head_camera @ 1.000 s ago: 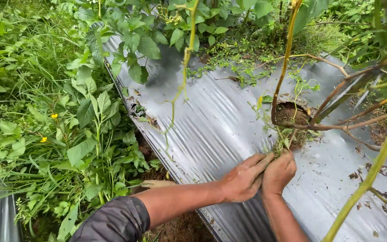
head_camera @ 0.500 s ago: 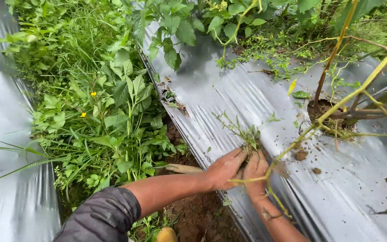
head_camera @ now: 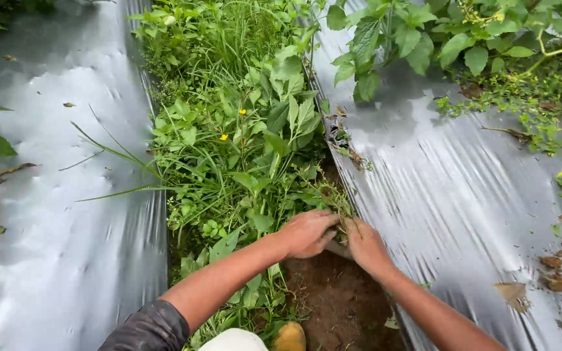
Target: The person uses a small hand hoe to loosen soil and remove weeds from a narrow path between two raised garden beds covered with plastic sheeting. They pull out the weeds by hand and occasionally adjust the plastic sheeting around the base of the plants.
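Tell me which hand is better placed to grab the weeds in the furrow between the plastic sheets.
Probably the left hand: it lies against the weeds, its fingers at the stems. The right hand sits on the side by the silver plastic mulch.

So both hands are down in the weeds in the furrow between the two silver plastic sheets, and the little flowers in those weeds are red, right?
Not quite: in the head view the little flowers are yellow, not red. The rest holds: the left hand and right hand are in the weeds in the furrow between the two silver plastic sheets.
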